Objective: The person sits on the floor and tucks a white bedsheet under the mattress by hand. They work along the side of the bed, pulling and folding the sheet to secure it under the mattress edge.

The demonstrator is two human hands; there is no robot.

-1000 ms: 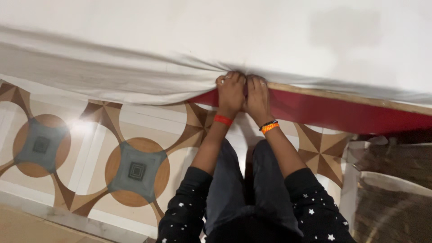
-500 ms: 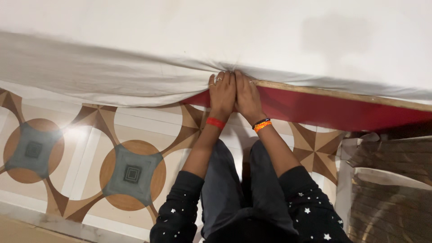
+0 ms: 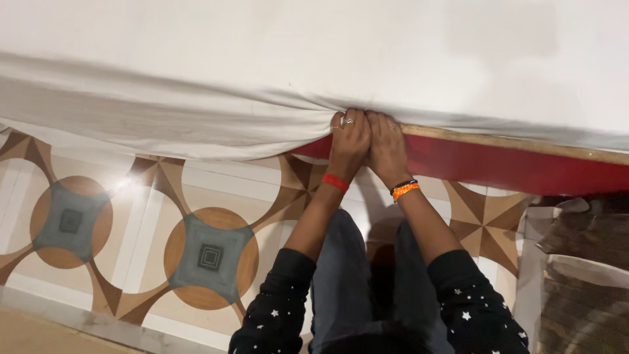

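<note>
Here both hands, left hand (image 3: 349, 140) and right hand (image 3: 387, 145), press side by side at the white sheet (image 3: 196, 124) along the bed's red frame (image 3: 498, 167); fingertips vanish under cloth, so their grip cannot be judged.

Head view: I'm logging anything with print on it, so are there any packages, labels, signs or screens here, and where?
None in view: no package, label, sign or screen.
Only a white sheet over a red bed frame, both hands at its edge, patterned floor tiles, and a woven brown thing at lower right.
</note>
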